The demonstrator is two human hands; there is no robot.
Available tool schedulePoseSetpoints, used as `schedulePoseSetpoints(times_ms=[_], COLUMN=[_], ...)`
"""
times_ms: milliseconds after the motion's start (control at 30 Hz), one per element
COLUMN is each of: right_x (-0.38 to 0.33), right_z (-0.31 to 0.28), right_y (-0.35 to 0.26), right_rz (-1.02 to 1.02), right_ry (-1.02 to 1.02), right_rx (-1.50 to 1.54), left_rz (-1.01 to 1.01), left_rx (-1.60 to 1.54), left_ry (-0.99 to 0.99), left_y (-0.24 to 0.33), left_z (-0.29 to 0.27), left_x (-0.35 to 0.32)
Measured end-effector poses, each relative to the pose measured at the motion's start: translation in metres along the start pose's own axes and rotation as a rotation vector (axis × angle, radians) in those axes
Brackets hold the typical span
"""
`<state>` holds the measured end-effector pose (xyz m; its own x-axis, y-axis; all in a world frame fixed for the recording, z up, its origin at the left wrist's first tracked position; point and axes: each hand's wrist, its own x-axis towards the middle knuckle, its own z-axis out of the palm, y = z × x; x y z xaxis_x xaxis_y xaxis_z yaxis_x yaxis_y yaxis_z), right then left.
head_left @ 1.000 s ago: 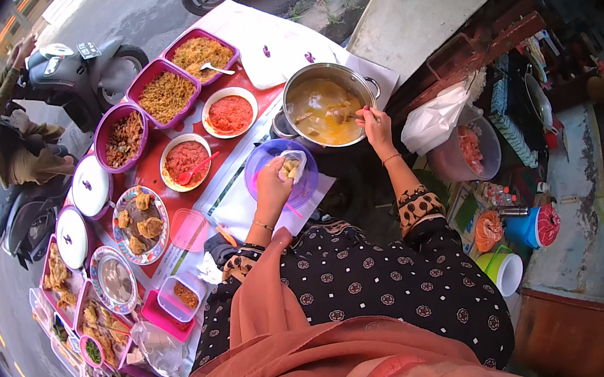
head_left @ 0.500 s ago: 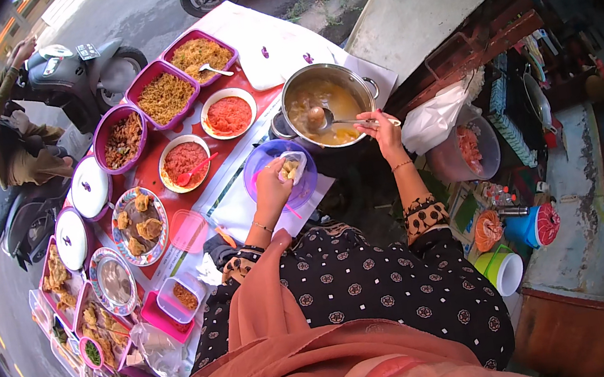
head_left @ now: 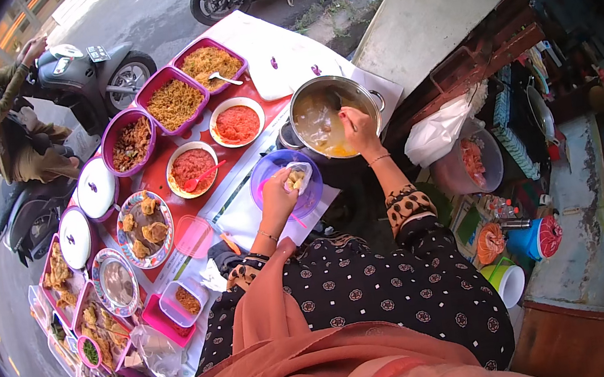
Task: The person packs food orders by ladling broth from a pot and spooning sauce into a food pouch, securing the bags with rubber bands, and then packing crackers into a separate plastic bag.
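Observation:
My left hand point(head_left: 277, 194) is closed on a small clear plastic bag point(head_left: 298, 178) with pale yellow chunks in it. It is held above a translucent purple bowl point(head_left: 258, 177). Just beyond, a large steel pot point(head_left: 294, 119) holds cloudy yellowish broth point(head_left: 317, 119) with lumps in it. Over the pot's right side, my right hand point(head_left: 360, 132) is closed round the handle of a ladle point(head_left: 335, 101). The ladle's bowl is down in the broth and hidden.
Two bowls of red sambal point(head_left: 236, 123) point(head_left: 193, 170) and purple tubs of noodles point(head_left: 173, 105) stand left of the pot. Fried food on a plate point(head_left: 145, 228) and lidded containers point(head_left: 97, 187) fill the table's left. At right is a tub point(head_left: 493, 163); a person point(head_left: 11, 120) sits beyond the table.
My right hand has moved left and lower over the pot. The ladle's bowl, seen raised before, has sunk into the broth. My left hand still holds the bag in nearly the same place.

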<state>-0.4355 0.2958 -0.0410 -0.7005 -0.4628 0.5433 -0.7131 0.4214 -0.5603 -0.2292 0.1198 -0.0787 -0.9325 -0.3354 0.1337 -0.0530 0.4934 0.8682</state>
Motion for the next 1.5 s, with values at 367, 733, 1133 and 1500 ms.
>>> schedulePoseSetpoints(times_ms=[367,733,1133,1500], right_x=[0.009,-0.010,-0.042,-0.049], right_z=[0.022,-0.011,-0.045,-0.073], right_y=[0.024,0.002,-0.033,-0.052], right_rz=[0.925,0.927,0.955,0.918], right_ry=[0.182,0.151,0.142,0.188], right_rx=[0.934,1.123,1.018,1.040], left_rz=[0.015,0.006,-0.139,-0.247], left_rx=[0.007,-0.014,-0.112,-0.310], left_ry=[-0.002,0.001,-0.063,-0.095], left_y=[0.003,0.000,0.002,-0.012], left_z=[-0.005,-0.001,0.008,0.029], left_x=[-0.001,0.002,0.019,0.036])
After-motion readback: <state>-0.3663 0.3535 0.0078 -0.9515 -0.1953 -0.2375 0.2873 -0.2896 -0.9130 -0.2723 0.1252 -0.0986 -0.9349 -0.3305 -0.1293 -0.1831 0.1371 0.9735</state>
